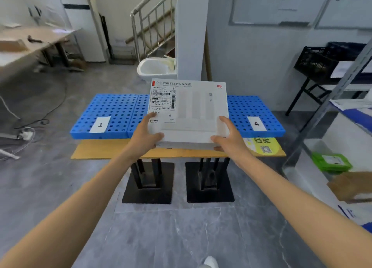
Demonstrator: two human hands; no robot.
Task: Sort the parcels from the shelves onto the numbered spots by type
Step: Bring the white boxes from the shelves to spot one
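I hold a flat white box parcel [193, 110] with a shipping label on its top left, level over the middle of a blue perforated pallet [112, 110]. My left hand [149, 134] grips its near left corner, thumb on top. My right hand [227, 136] grips its near right corner the same way. A paper card marked 1 [100, 124] lies at the pallet's left end and a card marked 4 [256, 123] at its right end. The box hides the pallet's middle, so any cards there cannot be seen.
The pallet rests on a wooden table [112, 150] with two black pedestal bases. A metal shelf rack [340, 98] at the right holds a green parcel [331, 162] and a brown parcel [352, 187]. Cables lie on the floor at left. A white basin [155, 69] stands behind.
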